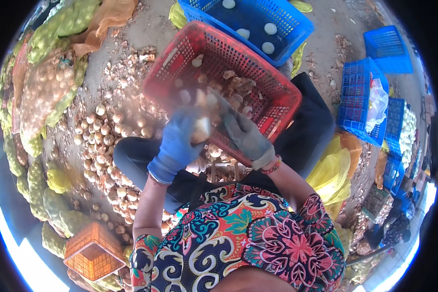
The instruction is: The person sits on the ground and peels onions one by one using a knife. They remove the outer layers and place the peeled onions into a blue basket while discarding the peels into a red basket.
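My left hand (178, 140), in a blue glove, grips a partly peeled onion (201, 129) with white flesh showing. Close beside it, my right hand (245, 133) wears a worn grey-green glove, its fingers stretched towards the onion. Blur around these fingertips hides whether they hold anything. Both hands are over the near side of a red plastic crate (193, 27), which slants across my lap. Loose onion skins (241, 84) and a few pale onion pieces lie inside it. Touching its far side is a blue plastic crate (303, 27) with several peeled onions (270, 28) on its bottom.
Unpeeled onions (98, 133) lie heaped on the floor at my left. Beyond them stand filled mesh sacks (45, 87) and an orange crate (95, 237). Blue crates (356, 98) line the right side, near yellow mesh bags (330, 171). Skins litter the floor.
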The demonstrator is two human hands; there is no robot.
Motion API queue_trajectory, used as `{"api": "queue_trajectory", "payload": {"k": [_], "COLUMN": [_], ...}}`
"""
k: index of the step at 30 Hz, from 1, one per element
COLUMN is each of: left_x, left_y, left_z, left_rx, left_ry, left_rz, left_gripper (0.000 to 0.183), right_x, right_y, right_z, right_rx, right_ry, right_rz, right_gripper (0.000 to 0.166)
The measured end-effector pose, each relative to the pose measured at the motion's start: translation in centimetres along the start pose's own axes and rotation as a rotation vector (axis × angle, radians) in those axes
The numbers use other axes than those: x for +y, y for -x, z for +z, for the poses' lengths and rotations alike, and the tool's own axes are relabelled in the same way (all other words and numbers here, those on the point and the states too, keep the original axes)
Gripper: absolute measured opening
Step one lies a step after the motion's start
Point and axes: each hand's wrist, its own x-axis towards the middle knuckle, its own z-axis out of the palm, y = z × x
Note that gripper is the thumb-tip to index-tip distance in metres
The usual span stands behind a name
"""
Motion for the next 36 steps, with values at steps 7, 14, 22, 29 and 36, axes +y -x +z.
{"api": "queue_trajectory", "payload": {"k": [7,14,22,29,36], "left_x": [2.0,0.9,-4.0,-3.3,-5.0], "left_y": [1.0,0.8,3.1,2.7,2.5], "left_z": [3.3,4.8,7.6,7.3,8.1], "left_rx": [0.081,0.231,0.127,0.092,0.087], "left_ry": [0.915,1.035,-0.117,-0.157,-0.118], "left_rz": [-0.323,-0.61,-0.54,-0.505,-0.479], "left_gripper": [0.065,0.05,0.069,0.06,0.059], "right_x": [0.1,0.8,4.5,4.9,6.9], "right_y": [-1.7,-1.3,2.5,1.9,-1.5], "right_z": [1.0,0.6,1.3,2.3,3.8], "right_rx": [-0.084,0.314,0.007,-0.103,-0.176], "right_ry": [-0.84,0.147,0.765,0.88,0.921], "right_rz": [-0.012,-0.139,-0.254,-0.103,-0.019], "right_gripper": [0.039,0.024,0.017,0.015,0.014]}}
